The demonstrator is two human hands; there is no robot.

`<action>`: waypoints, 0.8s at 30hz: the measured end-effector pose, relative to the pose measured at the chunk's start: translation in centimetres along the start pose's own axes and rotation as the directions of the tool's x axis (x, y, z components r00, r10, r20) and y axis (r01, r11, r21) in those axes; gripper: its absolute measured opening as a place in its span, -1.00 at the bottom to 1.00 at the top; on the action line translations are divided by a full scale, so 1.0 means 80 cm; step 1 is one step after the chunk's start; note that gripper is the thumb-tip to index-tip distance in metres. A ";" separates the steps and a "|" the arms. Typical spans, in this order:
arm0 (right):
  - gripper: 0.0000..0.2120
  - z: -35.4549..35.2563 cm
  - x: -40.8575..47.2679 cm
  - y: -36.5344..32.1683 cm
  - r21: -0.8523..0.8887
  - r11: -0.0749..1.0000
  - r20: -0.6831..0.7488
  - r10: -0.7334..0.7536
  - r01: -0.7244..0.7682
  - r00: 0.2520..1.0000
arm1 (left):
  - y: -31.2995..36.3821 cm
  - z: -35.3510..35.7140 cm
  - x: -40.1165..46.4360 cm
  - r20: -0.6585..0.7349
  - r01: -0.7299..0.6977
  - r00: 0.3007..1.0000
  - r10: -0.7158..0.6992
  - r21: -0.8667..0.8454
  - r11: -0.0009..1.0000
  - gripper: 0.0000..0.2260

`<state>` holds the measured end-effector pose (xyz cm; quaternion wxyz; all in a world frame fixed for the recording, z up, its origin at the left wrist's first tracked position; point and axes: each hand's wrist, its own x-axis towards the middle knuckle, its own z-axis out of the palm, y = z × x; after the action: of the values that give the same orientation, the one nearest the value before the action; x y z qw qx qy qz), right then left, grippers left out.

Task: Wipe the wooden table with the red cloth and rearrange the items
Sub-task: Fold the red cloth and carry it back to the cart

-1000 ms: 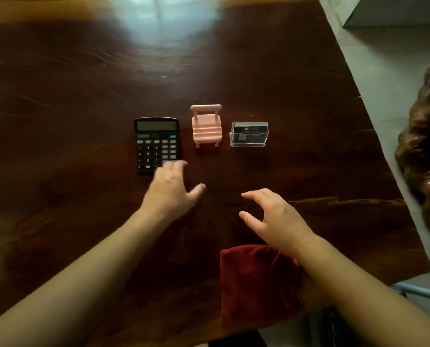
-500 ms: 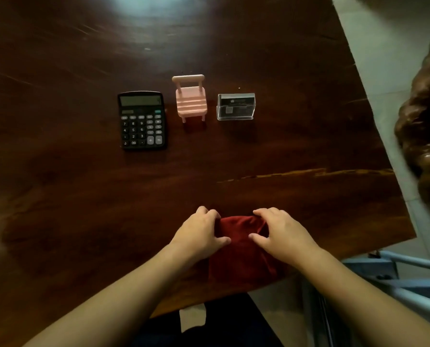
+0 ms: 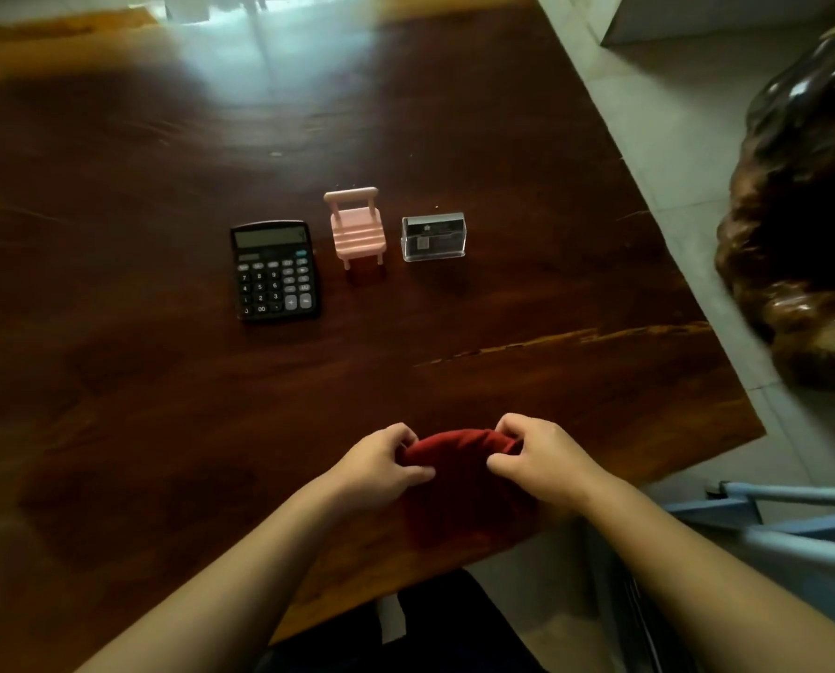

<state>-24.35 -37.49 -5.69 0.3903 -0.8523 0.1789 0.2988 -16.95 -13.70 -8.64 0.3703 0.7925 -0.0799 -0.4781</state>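
Observation:
The red cloth (image 3: pixel 459 483) lies bunched at the near edge of the dark wooden table (image 3: pixel 163 381). My left hand (image 3: pixel 381 466) pinches its far left corner and my right hand (image 3: pixel 544 461) pinches its far right corner, lifting the far edge into a fold. Farther back, in a row, stand a black calculator (image 3: pixel 274 270), a small pink toy chair (image 3: pixel 357 228) and a clear card holder (image 3: pixel 433 236) with cards inside. Neither hand is near these items.
The table's right edge runs diagonally beside a pale tiled floor (image 3: pixel 673 138). A large glossy brown carved wood piece (image 3: pixel 804 225) stands to the right. Blue metal bars (image 3: pixel 770 517) sit at the lower right, by the table's near corner.
Both hands came back from near the items to the red cloth, gripped its far corners, and now raise its far edge into a fold.

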 end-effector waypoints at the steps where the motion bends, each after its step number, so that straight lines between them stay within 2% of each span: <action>1: -0.92 0.001 -0.011 -0.008 0.046 0.999 0.001 -0.003 0.003 1.000 | -0.003 -0.007 -0.012 0.009 -0.014 1.000 0.015 -0.067 0.998 -0.79; 4: -0.94 0.008 -0.041 -0.033 0.144 0.989 -0.015 -0.034 0.036 0.999 | -0.009 -0.033 -0.051 0.004 -0.044 0.999 0.048 -0.306 0.951 -0.71; 6: -0.95 0.017 -0.062 -0.053 0.222 0.973 -0.049 -0.058 0.067 0.997 | -0.013 -0.053 -0.078 0.032 -0.044 0.997 0.068 -0.495 0.868 -0.65; 8: -0.95 0.026 -0.086 -0.076 0.312 0.944 -0.088 -0.081 0.105 0.993 | -0.014 -0.075 -0.109 0.094 -0.033 0.989 0.113 -0.607 0.794 -0.71; 11: -0.95 0.038 -0.118 -0.106 0.429 0.890 -0.127 -0.108 0.153 0.986 | -0.010 -0.099 -0.144 0.107 -0.038 0.982 0.153 -0.684 0.729 -0.76; 16: -0.90 0.045 -0.174 -0.140 0.585 0.775 -0.224 -0.131 0.240 0.966 | 0.007 -0.117 -0.183 0.114 -0.050 0.970 0.217 -0.774 0.632 -0.67; 21: -0.87 0.030 -0.235 -0.134 0.680 0.660 -0.366 -0.073 0.320 0.928 | 0.050 -0.097 -0.194 0.159 -0.056 0.949 0.272 -0.766 0.640 -0.51; 24: -0.87 0.018 -0.276 -0.111 0.712 0.604 -0.445 -0.007 0.358 0.896 | 0.089 -0.065 -0.196 0.218 -0.032 0.931 0.294 -0.751 0.659 -0.58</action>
<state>-36.83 -29.21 12.81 0.7040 -0.6540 0.2754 -0.0307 -19.42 -8.61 8.46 0.6814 0.4760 -0.0111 -0.5558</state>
